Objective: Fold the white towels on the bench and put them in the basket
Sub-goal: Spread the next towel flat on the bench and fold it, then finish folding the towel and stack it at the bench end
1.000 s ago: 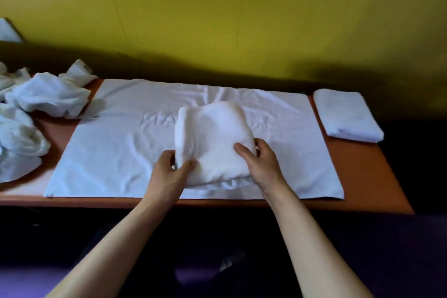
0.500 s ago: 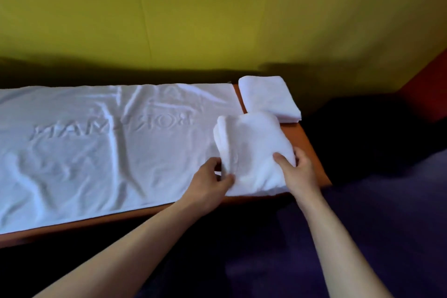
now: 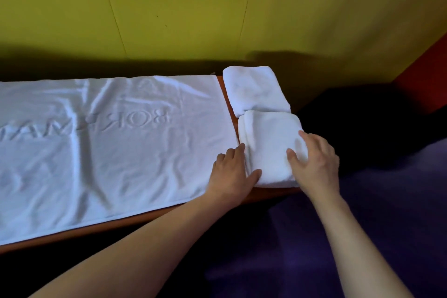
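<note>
A folded white towel lies on the right end of the orange bench, near its front edge. My right hand rests flat on top of it with fingers spread. My left hand touches its left side, thumb against the front corner. A second folded white towel lies just behind it, touching it. A large white towel with raised lettering is spread flat over the bench to the left. No basket is in view.
A yellow-green wall runs behind the bench. Dark floor and a purple surface lie to the right and in front. A red edge shows at the far right.
Both hands carried the folded towel from the middle of the spread towel to the bench's right end and set it down in front of the other folded towel. The view swung right.
</note>
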Demonstrator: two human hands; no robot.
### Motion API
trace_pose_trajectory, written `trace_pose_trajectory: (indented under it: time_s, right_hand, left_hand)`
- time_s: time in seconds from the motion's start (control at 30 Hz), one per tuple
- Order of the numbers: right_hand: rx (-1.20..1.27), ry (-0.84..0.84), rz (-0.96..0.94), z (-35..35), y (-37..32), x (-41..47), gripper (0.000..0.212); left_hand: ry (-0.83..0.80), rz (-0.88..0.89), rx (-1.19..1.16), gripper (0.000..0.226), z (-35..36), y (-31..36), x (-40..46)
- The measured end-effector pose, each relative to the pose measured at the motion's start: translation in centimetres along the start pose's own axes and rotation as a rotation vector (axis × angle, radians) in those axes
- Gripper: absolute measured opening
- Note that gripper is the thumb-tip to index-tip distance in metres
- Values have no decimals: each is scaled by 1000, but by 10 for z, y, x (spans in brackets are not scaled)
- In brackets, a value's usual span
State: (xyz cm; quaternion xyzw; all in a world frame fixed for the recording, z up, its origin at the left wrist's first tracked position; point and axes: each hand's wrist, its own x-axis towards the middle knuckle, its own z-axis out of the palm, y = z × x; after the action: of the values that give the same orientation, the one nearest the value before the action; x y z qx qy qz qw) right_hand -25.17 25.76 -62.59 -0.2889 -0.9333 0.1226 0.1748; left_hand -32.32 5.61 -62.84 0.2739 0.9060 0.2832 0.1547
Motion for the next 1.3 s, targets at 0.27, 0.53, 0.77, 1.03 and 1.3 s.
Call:
trace_pose_trajectory:
  time_s: [0.27, 0.53, 0.77, 1.03, 1.3]
  right_hand:
    - [-151, -297, -157, 24, -27, -9, 54]
    - [6, -31, -186, 14, -58, -9, 35]
    - [394, -373, 11, 12, -127, 22, 49]
    - [627, -622, 426, 45, -192, 86, 91]
    - [308, -574, 360, 68, -205, 101, 45]
  left_hand:
    - [166, 215, 393, 43, 3, -61, -30]
    - [336, 121, 167, 8, -18, -61, -33]
    - [337, 100, -103, 19, -61, -58, -60]
    - [256, 225, -93, 15, -77, -44, -83]
    - [159, 346, -45, 18, -68, -42, -112]
